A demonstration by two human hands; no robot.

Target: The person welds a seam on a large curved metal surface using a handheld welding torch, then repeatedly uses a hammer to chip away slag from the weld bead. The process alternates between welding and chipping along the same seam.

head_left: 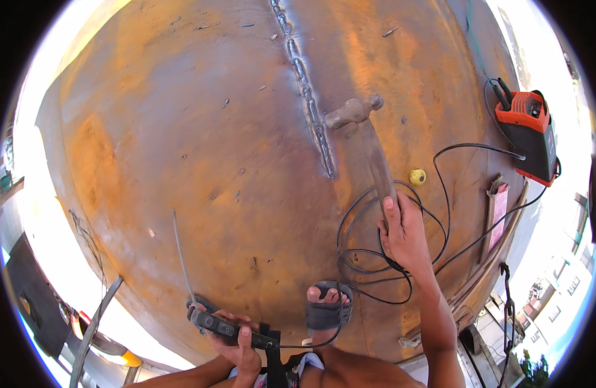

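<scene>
Hammer sits gripped in the right hand, butt hidden; the left hand holds an electrode holder.

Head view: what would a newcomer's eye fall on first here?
Probably the shiny weld bead, running from the top edge toward the middle of the rusty, curved metal surface. Next comes the hammer in the right hand, its head just right of the bead. Then the orange-and-black box at far right, and the black rod holder in the left hand at lower left.
</scene>
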